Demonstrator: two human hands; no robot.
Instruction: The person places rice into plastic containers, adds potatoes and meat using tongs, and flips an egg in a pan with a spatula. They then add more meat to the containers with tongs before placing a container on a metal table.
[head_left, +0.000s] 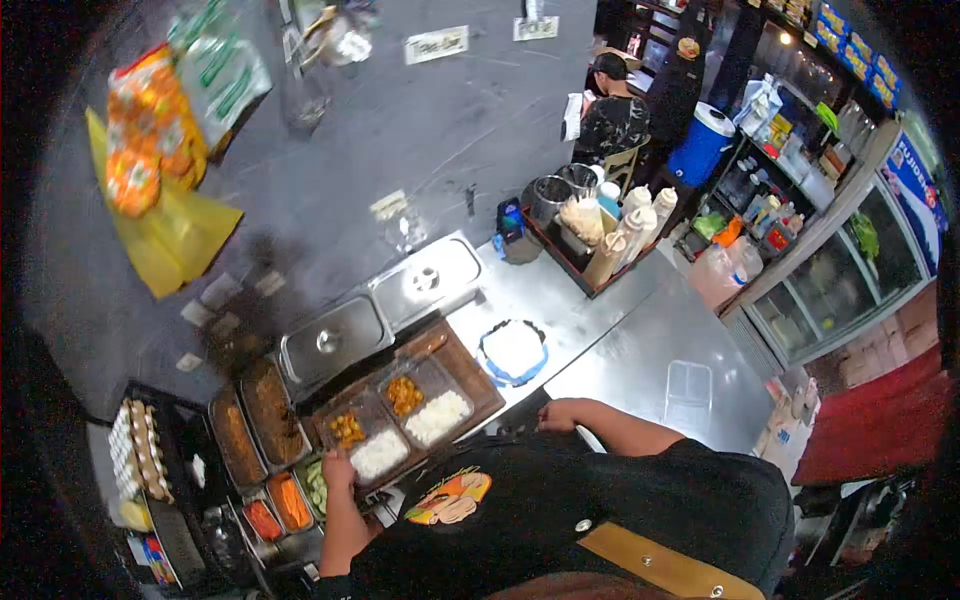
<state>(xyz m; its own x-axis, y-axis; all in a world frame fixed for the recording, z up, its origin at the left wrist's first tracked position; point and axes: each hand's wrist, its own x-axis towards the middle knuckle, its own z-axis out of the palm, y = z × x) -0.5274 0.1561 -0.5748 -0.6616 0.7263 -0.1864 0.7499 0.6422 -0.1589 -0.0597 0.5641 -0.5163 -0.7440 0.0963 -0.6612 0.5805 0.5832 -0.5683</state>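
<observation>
Two clear compartment food containers (368, 438) (425, 402) with white rice and orange-brown pieces lie on a wooden tray (470, 362) on the steel counter. My left hand (338, 468) is at the near corner of the left container, with its fingers closed on the rim. At the counter's near edge, my right hand (560, 412) rests curled and holds nothing. My black shirt fills the bottom of the view.
Two lidded steel pans (335, 340) (430, 280) sit behind the tray. Left of it are open pans of stew (268, 405), carrots (290, 500) and an egg tray (135, 450). A blue-rimmed rice bowl (513, 350), an empty clear container (688, 388) and a crate of squeeze bottles (610, 235) stand on the counter. Another person (612, 110) stands at the back.
</observation>
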